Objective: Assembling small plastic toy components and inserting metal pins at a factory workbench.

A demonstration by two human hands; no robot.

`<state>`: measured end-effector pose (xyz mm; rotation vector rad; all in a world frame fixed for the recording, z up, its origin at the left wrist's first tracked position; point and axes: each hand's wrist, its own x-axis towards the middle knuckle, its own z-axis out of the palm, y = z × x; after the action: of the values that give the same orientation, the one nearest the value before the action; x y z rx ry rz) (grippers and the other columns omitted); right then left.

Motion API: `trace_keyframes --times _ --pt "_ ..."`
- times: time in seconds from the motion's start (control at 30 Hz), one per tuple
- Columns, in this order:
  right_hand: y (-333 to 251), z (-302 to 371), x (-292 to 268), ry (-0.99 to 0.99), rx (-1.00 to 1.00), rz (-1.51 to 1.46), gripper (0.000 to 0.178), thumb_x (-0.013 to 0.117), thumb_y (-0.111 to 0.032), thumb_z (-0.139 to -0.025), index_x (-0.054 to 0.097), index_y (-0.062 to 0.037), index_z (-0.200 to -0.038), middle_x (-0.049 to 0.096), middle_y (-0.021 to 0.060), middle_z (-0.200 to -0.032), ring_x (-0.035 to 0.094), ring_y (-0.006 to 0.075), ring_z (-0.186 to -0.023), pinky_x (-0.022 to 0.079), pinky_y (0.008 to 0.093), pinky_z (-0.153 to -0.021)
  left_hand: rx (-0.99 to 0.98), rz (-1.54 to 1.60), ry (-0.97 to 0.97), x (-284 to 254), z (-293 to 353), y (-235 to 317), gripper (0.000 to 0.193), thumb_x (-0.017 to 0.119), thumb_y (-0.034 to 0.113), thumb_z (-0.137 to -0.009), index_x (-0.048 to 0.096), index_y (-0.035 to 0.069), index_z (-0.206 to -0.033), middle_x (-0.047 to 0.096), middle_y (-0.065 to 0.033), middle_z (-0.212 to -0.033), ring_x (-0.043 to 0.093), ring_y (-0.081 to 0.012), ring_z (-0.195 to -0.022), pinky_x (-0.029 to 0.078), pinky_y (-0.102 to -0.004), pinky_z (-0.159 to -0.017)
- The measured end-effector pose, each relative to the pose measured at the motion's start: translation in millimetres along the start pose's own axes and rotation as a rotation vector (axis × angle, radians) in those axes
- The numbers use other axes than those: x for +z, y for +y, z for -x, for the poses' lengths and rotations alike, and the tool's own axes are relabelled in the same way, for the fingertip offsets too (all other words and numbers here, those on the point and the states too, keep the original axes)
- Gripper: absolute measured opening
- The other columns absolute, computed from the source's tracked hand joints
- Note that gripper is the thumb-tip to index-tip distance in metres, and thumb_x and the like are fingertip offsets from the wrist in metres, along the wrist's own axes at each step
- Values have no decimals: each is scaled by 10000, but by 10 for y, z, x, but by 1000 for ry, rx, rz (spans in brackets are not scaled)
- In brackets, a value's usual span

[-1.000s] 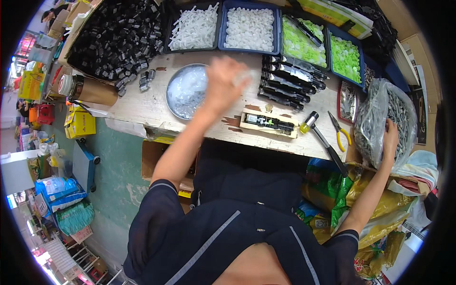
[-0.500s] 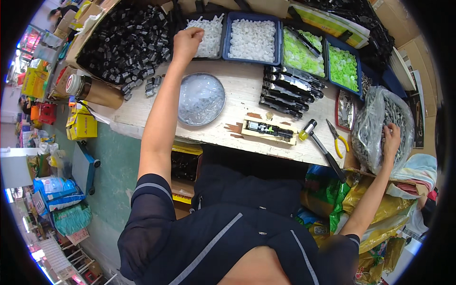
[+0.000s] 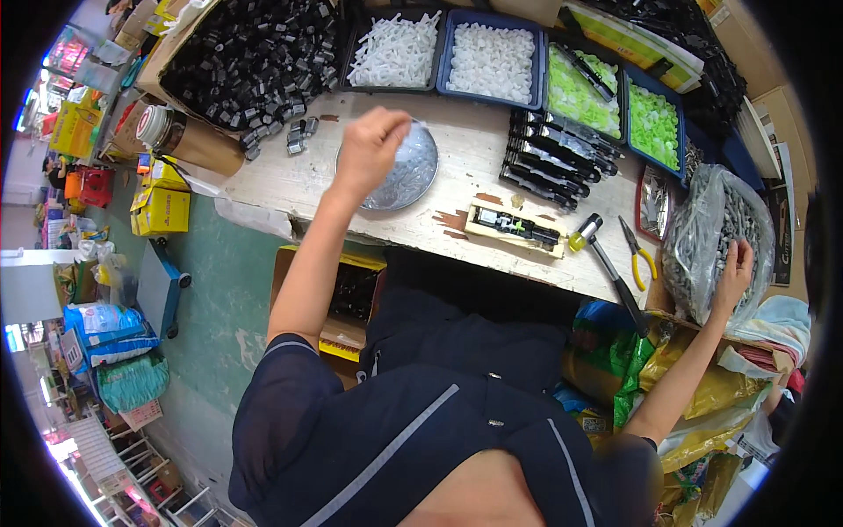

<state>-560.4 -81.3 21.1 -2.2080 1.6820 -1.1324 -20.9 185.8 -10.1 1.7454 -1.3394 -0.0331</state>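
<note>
My left hand [image 3: 372, 155] is over the left part of a round grey dish [image 3: 416, 195] with clear plastic film in it. Its fingers are pinched together, and whatever they hold is too small to make out. On the right, my right hand [image 3: 736, 276] is at the mouth of a clear plastic bag [image 3: 689, 255] of small grey metal parts [image 3: 731, 215]. Its fingers are drawn together against the parts; what is between them is hidden. Between my hands a cream fixture block [image 3: 485, 230] holds a black assembly [image 3: 520, 225] with a light green piece inside.
Trays of white sticks [image 3: 395, 51], white pieces [image 3: 492, 61] and green pieces [image 3: 654, 127] line the back. Black assemblies [image 3: 558, 158] are stacked before them. A hammer [image 3: 615, 277] and yellow-handled pliers [image 3: 638, 255] lie right; a bottle [image 3: 198, 145] and black parts [image 3: 250, 66] are left.
My left hand has come from the tray of white sticks toward me, over the round dish. My right hand stays at the bag, its fingers drawn closer together. The whole view has shifted slightly.
</note>
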Motion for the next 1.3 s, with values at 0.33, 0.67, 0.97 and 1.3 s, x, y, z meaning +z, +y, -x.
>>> trace_keyframes --times 0.33,0.67,0.97,1.3 --pt "-868 345 299 -98 -167 -48 263 564 -145 -890 565 -6 -1113 599 82 -999 550 148 -895 423 260 -806 110 -434 -208 385 150 -66 63 589 21 -743 627 11 -793 567 -135 -733 567 -324 -701 461 -388 -630" --pt "-1651 885 487 -283 -202 -381 227 554 -49 -867 587 -35 -1090 590 46 -935 546 129 -816 443 233 -721 -413 228 -124 47 238 75 129 648 56 -743 668 12 -863 632 -79 -710 596 -153 -606 470 -249 -541" --pt "-2635 1313 1164 -414 -707 -422 218 657 -67 -743 610 -40 -954 573 54 -747 518 203 -684 334 315 -615 -637 953 -127 275 334 613 154 657 51 -788 651 -35 -915 632 -60 -723 572 -82 -583 443 -185 -483" --pt "-2647 1332 1270 -329 -745 -416 224 661 -69 -730 620 -47 -950 578 34 -735 498 189 -673 320 320 -615 -692 1061 -213 404 329 748 144 655 42 -788 648 -36 -908 608 -49 -672 541 -70 -535 440 -188 -444"
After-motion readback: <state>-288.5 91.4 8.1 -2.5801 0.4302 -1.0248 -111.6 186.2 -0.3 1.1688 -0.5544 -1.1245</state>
